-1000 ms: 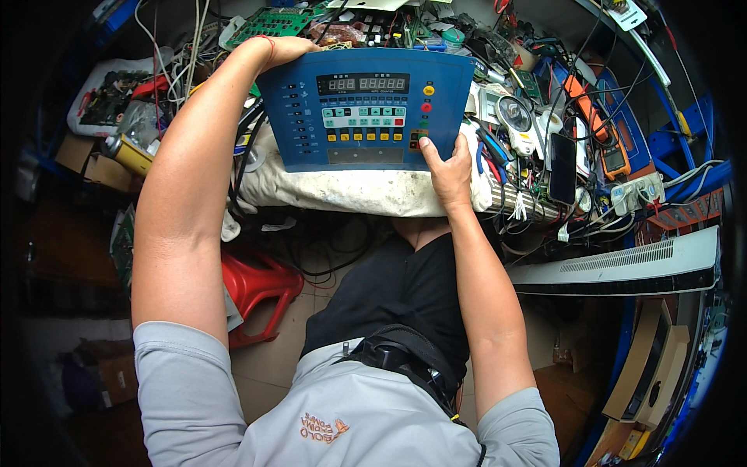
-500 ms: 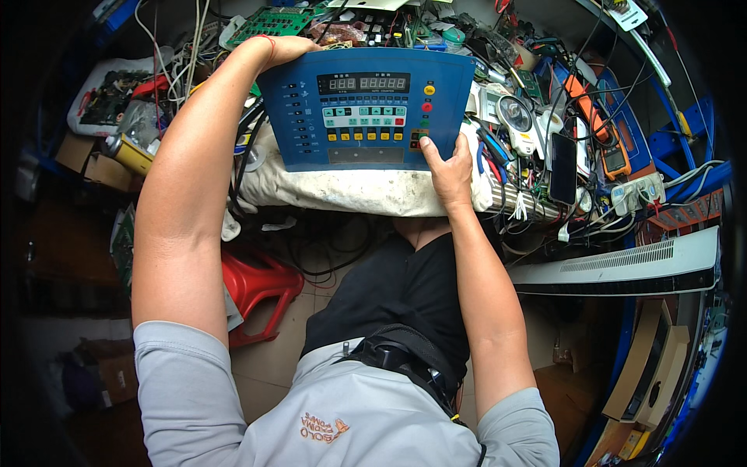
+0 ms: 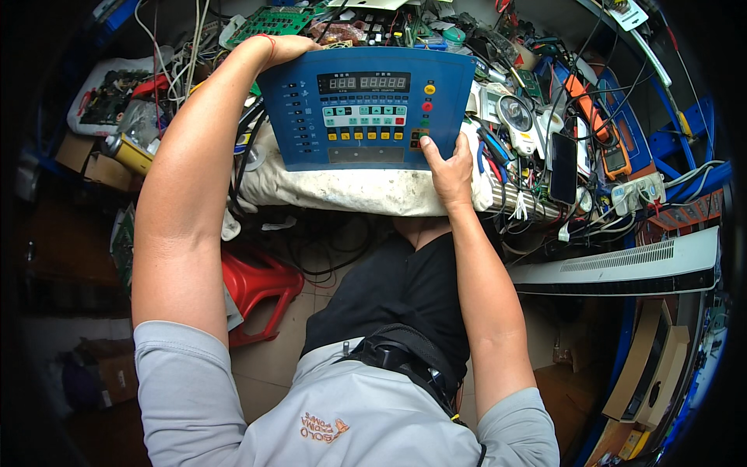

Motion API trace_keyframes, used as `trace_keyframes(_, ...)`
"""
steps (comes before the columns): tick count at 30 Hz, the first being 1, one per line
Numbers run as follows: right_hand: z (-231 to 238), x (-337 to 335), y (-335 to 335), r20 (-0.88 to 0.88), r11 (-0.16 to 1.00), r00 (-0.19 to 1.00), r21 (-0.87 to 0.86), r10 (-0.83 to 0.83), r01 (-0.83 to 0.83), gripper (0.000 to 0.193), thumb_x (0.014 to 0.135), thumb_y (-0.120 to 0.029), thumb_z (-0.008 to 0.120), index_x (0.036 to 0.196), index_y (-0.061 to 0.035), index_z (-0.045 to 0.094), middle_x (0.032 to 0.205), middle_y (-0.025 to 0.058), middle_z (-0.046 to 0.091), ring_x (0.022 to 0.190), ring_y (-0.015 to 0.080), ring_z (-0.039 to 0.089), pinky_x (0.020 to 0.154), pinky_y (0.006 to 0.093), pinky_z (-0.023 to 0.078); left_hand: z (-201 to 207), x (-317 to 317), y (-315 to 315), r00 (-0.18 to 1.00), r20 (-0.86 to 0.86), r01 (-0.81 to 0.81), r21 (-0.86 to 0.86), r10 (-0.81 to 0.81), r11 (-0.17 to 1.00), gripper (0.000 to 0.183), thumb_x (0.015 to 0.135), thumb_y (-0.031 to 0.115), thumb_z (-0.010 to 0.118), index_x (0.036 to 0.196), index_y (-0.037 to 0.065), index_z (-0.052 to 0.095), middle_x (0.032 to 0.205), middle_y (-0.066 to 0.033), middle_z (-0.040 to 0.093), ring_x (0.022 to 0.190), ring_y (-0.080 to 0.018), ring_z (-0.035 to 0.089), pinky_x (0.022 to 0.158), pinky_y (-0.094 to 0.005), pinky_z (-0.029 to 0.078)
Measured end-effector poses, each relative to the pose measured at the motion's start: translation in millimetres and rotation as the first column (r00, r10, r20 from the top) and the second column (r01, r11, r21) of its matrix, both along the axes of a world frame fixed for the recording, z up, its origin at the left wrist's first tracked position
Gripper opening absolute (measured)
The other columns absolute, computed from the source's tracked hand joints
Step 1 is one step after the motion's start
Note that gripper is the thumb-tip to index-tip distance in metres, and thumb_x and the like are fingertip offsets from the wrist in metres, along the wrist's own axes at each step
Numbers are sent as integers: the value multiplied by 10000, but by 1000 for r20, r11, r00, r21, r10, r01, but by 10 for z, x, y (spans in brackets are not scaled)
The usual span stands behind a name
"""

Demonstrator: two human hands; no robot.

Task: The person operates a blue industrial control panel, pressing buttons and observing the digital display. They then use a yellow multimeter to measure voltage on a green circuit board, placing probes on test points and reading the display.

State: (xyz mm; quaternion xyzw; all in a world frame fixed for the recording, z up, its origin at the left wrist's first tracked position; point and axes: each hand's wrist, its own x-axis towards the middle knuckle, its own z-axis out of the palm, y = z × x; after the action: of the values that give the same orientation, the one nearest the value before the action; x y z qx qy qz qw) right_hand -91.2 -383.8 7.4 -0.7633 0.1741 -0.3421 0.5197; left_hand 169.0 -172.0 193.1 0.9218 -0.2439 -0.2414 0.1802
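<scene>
A blue control panel [image 3: 296,105] with digit displays, rows of small buttons and indicator marks is tilted toward me over the front of the bench. My left hand [image 3: 289,48] grips its upper left edge, the fingers hidden behind it. At the lower right corner my right hand [image 3: 450,167] holds the panel, thumb on the front by the dark buttons and fingers behind. Under the panel's lower edge a stained white cloth [image 3: 373,191] covers the bench front.
Crowding the bench are a green circuit board [image 3: 268,25], pliers [image 3: 494,148], a dark phone [image 3: 563,167], an orange multimeter [image 3: 616,161], a power strip [image 3: 638,193] and many cables. A red stool [image 3: 261,292] stands below left. A long white vented cover [image 3: 622,265] juts in from the right.
</scene>
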Motion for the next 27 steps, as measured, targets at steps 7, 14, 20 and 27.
trace_keyframes(7, -25, 14, -10, 18, 1000, 1000, 6, 5, -5, 472, 895, -329, 803, 1195, -5, 638, 1056, 181, 742, 962, 315, 724, 892, 402, 553, -8, 11, -2, 1000, -2, -19, 3, 19, 1000, 462, 1022, 436, 479, 1399, 245, 668, 1401, -168, 666, 1205, -302, 690, 1078, -494, 503)
trace_keyframes(14, -30, 12, -17, 7, 1000, 1000, -5, 12, -12, 491, 897, -331, 800, 1222, -2, 634, 1088, 188, 732, 994, 317, 716, 904, 407, 550, -7, -24, 5, 999, 52, -9, 16, 8, 1000, 464, 1023, 434, 478, 1397, 240, 671, 1397, -175, 667, 1197, -304, 696, 1071, -496, 510)
trace_keyframes(20, -26, 15, -15, 9, 1000, 1000, -19, 7, -6, 489, 898, -332, 798, 1220, -3, 633, 1078, 187, 731, 982, 322, 715, 900, 409, 550, 6, -32, 9, 1000, 22, 2, 2, -2, 1000, 459, 1026, 434, 478, 1390, 237, 676, 1381, -173, 678, 1185, -301, 702, 1066, -490, 514)
trace_keyframes(27, -17, 7, -13, 3, 1000, 1000, -13, 10, -10, 479, 898, -324, 798, 1212, -4, 633, 1077, 186, 733, 977, 318, 716, 895, 406, 551, -6, 3, 5, 1000, 6, 2, 12, -2, 1000, 462, 1030, 427, 476, 1409, 241, 665, 1396, -171, 670, 1193, -294, 699, 1073, -481, 512)
